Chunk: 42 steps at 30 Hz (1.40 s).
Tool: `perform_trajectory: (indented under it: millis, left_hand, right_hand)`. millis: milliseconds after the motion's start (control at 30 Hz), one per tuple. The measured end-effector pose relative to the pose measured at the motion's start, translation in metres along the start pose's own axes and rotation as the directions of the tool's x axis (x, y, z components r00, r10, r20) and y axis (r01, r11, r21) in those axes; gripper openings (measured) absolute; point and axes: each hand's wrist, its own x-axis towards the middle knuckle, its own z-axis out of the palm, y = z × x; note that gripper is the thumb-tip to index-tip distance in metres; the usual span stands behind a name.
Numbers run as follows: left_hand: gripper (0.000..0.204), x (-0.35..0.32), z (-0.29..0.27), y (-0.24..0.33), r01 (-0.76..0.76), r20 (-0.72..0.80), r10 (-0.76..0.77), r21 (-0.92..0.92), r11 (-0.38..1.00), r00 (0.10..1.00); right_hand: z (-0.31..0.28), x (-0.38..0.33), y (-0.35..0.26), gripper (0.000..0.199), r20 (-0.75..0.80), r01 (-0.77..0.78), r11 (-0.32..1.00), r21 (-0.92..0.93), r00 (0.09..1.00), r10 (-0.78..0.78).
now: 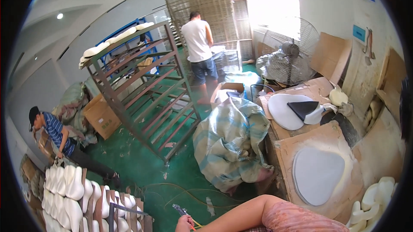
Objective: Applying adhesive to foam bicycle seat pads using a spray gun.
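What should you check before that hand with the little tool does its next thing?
1. Grip: the right hand is closed around the small metal tool. Ok.
2. Tool tip: too small to see how it stands. Cannot tell.
3. Yellow cord: it lies in loose loops on the green floor near the tool. Not ok if it must run free.
4. Left hand: out of the picture. Cannot tell.
5. Room at the side: the rack of white moulds stands apart from the hand. Ok.
6. Other people: the crouching person and the standing person are both well away from the tool. Ok.
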Motion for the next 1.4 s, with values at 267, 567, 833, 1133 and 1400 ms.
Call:
perform_trajectory:
  millis: [267,567,833,1133,1400]
  left_hand:
    - [0.021,0.126,-0.115,0.010,0.121,-0.570,-0.184,-0.147,0.982,0.801]
    - [0.019,0.109,-0.098,0.009,0.163,-0.443,-0.083,0.145,0.976,0.893]
    - [0.016,0.096,-0.028,-0.005,0.163,-0.264,-0.093,0.261,0.951,0.960]
    - [0.015,0.072,0.040,-0.015,0.122,-0.076,-0.101,0.383,0.916,0.992]
    - [0.014,0.081,0.025,-0.002,0.108,-0.160,-0.042,0.435,0.894,0.986]
  right_hand:
    - [0.028,0.026,-0.003,0.034,-0.110,0.224,0.952,0.209,0.973,-0.205]
    - [0.015,0.020,0.000,0.038,-0.100,0.191,0.967,0.171,0.979,-0.176]
    - [-0.003,-0.014,-0.004,0.033,-0.075,-0.031,0.993,0.110,0.996,0.039]
    - [-0.003,-0.039,0.004,0.033,-0.164,-0.082,0.995,0.055,0.982,0.090]
    - [-0.016,-0.047,-0.025,0.040,-0.245,-0.010,0.993,0.121,0.969,0.040]
